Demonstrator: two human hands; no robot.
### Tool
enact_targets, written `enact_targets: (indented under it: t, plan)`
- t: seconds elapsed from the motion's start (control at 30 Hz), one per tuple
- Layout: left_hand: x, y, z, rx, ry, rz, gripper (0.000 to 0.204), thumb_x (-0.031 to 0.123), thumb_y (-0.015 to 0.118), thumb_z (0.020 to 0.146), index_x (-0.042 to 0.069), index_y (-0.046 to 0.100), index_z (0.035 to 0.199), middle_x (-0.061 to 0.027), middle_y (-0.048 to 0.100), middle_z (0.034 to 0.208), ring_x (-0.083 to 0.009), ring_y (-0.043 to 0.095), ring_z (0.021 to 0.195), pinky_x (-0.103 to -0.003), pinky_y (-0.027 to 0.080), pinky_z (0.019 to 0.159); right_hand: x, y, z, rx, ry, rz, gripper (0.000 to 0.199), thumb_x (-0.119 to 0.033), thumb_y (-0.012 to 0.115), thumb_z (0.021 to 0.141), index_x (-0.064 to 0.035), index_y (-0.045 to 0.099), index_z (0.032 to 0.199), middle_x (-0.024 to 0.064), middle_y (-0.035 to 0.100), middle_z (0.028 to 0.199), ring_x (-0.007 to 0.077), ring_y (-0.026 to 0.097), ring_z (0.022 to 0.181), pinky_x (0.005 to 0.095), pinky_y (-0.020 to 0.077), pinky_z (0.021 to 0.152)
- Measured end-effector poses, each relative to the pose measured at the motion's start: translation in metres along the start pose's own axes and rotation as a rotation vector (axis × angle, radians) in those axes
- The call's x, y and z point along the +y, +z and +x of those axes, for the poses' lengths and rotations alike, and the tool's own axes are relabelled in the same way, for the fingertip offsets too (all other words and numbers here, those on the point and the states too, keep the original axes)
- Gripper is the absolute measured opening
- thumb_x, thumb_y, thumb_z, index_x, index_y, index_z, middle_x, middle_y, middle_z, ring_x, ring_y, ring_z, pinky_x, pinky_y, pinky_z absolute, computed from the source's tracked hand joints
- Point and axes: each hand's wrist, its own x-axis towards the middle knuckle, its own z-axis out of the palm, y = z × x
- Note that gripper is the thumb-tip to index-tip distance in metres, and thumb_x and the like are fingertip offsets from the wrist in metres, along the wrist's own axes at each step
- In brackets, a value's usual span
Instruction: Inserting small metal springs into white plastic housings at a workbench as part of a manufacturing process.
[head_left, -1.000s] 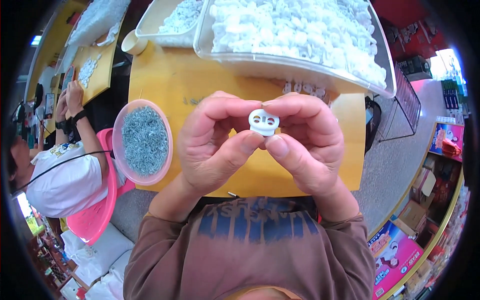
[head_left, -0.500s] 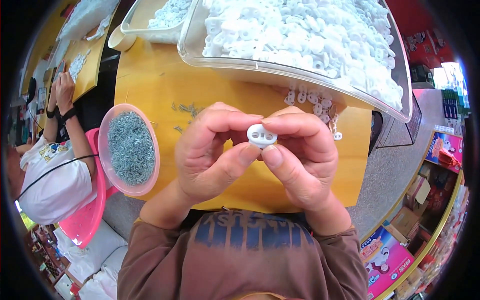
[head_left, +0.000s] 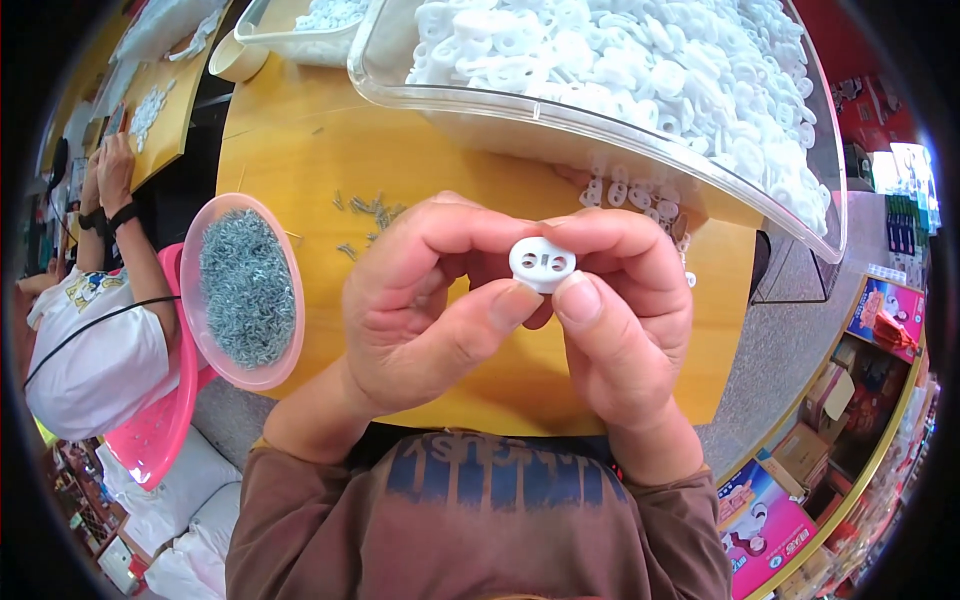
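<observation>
A small white oval plastic piece (head_left: 543,262) with two round holes and a slot between them is held up above the table. My left hand (head_left: 425,310) pinches its left side between thumb and forefinger. From the right, my right hand (head_left: 630,320) grips it the same way, so both hands are closed on the one piece. The other fingers curl behind it, and its back is hidden. Beyond my left hand lie several loose screws (head_left: 372,212). Past my right hand sits a group of similar white pieces (head_left: 640,200).
A large clear bin (head_left: 600,140) heaped with white pieces fills the far right of the yellow table (head_left: 290,140). At left stands a pink bowl (head_left: 297,335) full of screws (head_left: 245,290). A smaller tub (head_left: 300,45) is behind. A person (head_left: 100,350) works at another table, left.
Both hands keep their pinch on the white plastic piece, which shifts slightly right and up in view. The bowl and the near person slide left in view.
</observation>
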Motion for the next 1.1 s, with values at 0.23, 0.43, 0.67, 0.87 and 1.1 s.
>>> enact_targets:
  t: [0.23,0.43,0.67,0.87,1.1]
  plan:
    - [-0.0003,0.0024,0.0028,-0.002,-0.023,-0.098,0.021,0.0,0.05,0.079,-0.003,0.044,0.099,-0.0087,0.052,0.087,-0.0119,0.053,0.073,-0.022,0.044,0.063,-0.002,0.0022,0.0011,0.104,0.147,0.084,0.021,-0.01,0.048,0.081,0.0003,0.047,0.099,0.007,0.055,0.087,0.01,0.05,0.073,0.0217,0.0416,0.061]
    - [-0.0038,0.0023,0.0014,0.014,-0.055,-0.082,0.021,0.0,0.05,0.079,-0.003,0.044,0.099,-0.0083,0.053,0.086,-0.0113,0.053,0.073,-0.021,0.044,0.062,0.0015,-0.0012,0.0011,0.149,0.177,0.041,0.021,-0.014,0.05,0.08,-0.0017,0.049,0.096,0.0056,0.055,0.086,0.0087,0.051,0.071,0.0204,0.0415,0.058]
    - [-0.0058,0.0041,0.0025,0.024,-0.06,-0.144,0.021,0.001,0.05,0.08,-0.003,0.044,0.099,-0.0085,0.054,0.086,-0.011,0.053,0.073,-0.022,0.045,0.063,0.0019,-0.0026,0.0039,0.15,0.193,0.065,0.018,-0.014,0.048,0.082,-0.0022,0.05,0.094,0.0068,0.055,0.083,0.0096,0.051,0.066,0.0198,0.0417,0.055]
    - [-0.0069,0.0031,0.001,0.015,-0.071,-0.156,0.02,0.001,0.05,0.08,-0.003,0.044,0.099,-0.0087,0.054,0.085,-0.0109,0.053,0.072,-0.022,0.045,0.063,0.0049,-0.0038,0.004,0.144,0.181,0.081,0.016,-0.014,0.047,0.082,-0.0021,0.049,0.093,0.0072,0.055,0.082,0.0097,0.051,0.062,0.0203,0.0414,0.052]
    - [-0.0046,0.0054,0.0026,0.044,-0.081,-0.073,0.021,0.001,0.053,0.078,-0.002,0.045,0.097,-0.0076,0.054,0.085,-0.01,0.053,0.071,-0.021,0.044,0.062,0.0044,-0.0023,0.0023,0.157,0.133,0.026,0.017,-0.012,0.047,0.082,-0.0011,0.048,0.094,0.0062,0.054,0.08,0.0093,0.05,0.066,0.0205,0.0411,0.055]
